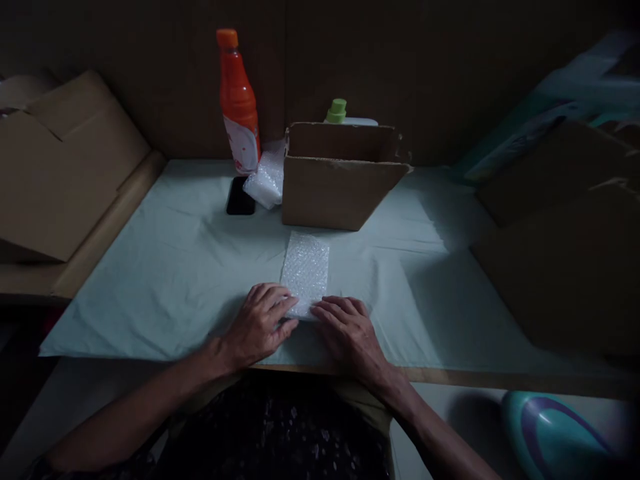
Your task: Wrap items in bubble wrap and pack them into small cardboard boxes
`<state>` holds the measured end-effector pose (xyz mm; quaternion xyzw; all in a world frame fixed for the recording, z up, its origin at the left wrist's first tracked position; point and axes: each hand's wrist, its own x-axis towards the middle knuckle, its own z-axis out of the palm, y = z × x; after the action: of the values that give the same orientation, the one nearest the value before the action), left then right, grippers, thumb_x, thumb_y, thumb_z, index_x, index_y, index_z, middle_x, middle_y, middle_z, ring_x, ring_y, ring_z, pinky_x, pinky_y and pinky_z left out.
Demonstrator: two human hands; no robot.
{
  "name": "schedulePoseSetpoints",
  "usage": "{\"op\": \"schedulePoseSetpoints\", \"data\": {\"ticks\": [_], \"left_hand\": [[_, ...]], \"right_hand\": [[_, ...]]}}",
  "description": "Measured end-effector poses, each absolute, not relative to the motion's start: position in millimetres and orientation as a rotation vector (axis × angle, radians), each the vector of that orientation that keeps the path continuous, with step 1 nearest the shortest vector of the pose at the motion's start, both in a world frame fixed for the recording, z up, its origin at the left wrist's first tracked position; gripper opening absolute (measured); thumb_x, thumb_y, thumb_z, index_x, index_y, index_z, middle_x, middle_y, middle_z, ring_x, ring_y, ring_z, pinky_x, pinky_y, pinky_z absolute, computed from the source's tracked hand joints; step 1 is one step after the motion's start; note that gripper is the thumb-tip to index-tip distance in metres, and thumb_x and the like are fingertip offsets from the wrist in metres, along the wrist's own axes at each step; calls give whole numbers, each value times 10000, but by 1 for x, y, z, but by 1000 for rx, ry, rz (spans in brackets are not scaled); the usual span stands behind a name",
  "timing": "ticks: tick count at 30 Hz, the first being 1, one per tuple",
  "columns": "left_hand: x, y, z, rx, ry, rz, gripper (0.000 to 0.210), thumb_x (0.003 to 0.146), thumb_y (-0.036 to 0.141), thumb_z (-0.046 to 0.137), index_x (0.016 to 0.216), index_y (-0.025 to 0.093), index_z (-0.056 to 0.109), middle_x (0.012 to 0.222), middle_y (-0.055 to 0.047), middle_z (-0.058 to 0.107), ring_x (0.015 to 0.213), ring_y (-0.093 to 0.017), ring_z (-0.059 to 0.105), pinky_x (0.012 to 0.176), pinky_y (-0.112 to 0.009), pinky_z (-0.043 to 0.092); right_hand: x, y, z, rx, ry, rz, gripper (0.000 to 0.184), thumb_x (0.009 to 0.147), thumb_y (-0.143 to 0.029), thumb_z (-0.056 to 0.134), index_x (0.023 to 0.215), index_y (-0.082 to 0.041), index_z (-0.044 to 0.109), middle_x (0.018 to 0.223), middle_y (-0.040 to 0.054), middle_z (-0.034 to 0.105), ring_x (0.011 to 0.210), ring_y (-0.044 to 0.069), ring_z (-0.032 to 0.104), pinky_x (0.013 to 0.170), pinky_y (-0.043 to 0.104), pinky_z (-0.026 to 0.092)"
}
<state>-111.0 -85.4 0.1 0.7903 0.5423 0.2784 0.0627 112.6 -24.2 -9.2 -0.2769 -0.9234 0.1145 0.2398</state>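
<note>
Left-hand grip (260, 323) appears to pinch the near-left corner of bubble wrap (306, 267) at centre frame on the table (190, 267). Wrap looks mostly laid flat, its near edge left under the fingers; right-hand grip (351, 333) touches the near-right corner, thumb hidden, pinch uncertain.

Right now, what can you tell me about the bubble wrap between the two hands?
The bubble wrap looks like clear, shiny plastic with a bumpy surface, roughly rectangular, lying lengthwise on the pale cloth before the cardboard box. The left hand and right hand touch its near end. Whether it encloses anything is unclear.
</note>
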Motion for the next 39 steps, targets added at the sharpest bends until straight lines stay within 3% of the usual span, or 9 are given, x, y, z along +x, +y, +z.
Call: {"op": "schedulePoseSetpoints", "data": {"ticks": [4, 11, 15, 21, 29, 35, 39], "left_hand": [[-118, -94, 2, 2257, 1477, 757, 276, 967, 156, 518, 1221, 184, 621, 1076, -69, 728, 978, -211, 654, 893, -387, 534], [-116, -51, -10, 2125, 1701, 868, 243, 961, 206, 555, 1180, 160, 649, 1085, -98, 711, 1013, -228, 662, 914, -391, 547], [-115, -59, -5, 2234, 1651, 898, 307, 933, 295, 626, 1215, 174, 631, 1185, -116, 674, 1128, -269, 599, 995, -463, 499], [-122, -79, 0, 2188, 1542, 824, 293, 943, 188, 555, 1229, 187, 616, 1084, -76, 715, 1013, -227, 628, 929, -424, 510], [-127, -36, -9, 2100, 1927, 773, 260, 911, 236, 612, 1162, 181, 650, 1111, -100, 654, 1080, -268, 612, 979, -448, 508], [-128, -65, -2, 1376, 1729, 1140, 512, 921, 386, 576, 1371, 167, 468, 1243, -142, 598, 1044, -230, 643, 874, -390, 564], [-117, -87, -5, 946, 1387, 1208, 747, 874, 394, 624, 1498, 159, 288, 1352, -168, 578, 1201, -260, 608, 1011, -420, 518]], "right_hand": [[117, -17, -10, -760, -2474, 573, 180, 972, -223, 564, 1118, -204, 667, 952, 66, 768, 861, 207, 692, 804, 380, 495], [115, -14, -13, -763, -2540, 175, 298, 922, -268, 629, 1215, -213, 643, 1323, 131, 663, 1184, 302, 598, 937, 476, 460], [107, -9, -10, -758, -2545, 272, 248, 957, -229, 587, 1195, -216, 658, 1150, 101, 746, 1093, 276, 646, 926, 472, 463], [111, -2, -9, -825, -2452, 710, 281, 975, -304, 556, 1235, -247, 650, 1036, 89, 744, 955, 250, 667, 830, 420, 526], [94, 3, -9, -783, -2609, 107, 394, 911, -257, 626, 1299, -195, 597, 1373, 160, 611, 1203, 332, 563, 929, 481, 453], [85, 20, -8, -826, -2611, 312, 319, 947, -152, 544, 1244, -217, 642, 1116, 101, 747, 969, 259, 665, 838, 425, 471], [87, 8, -5, -742, -2509, 587, 300, 968, -197, 539, 1252, -237, 627, 1020, 73, 760, 895, 243, 672, 808, 417, 488]]}}
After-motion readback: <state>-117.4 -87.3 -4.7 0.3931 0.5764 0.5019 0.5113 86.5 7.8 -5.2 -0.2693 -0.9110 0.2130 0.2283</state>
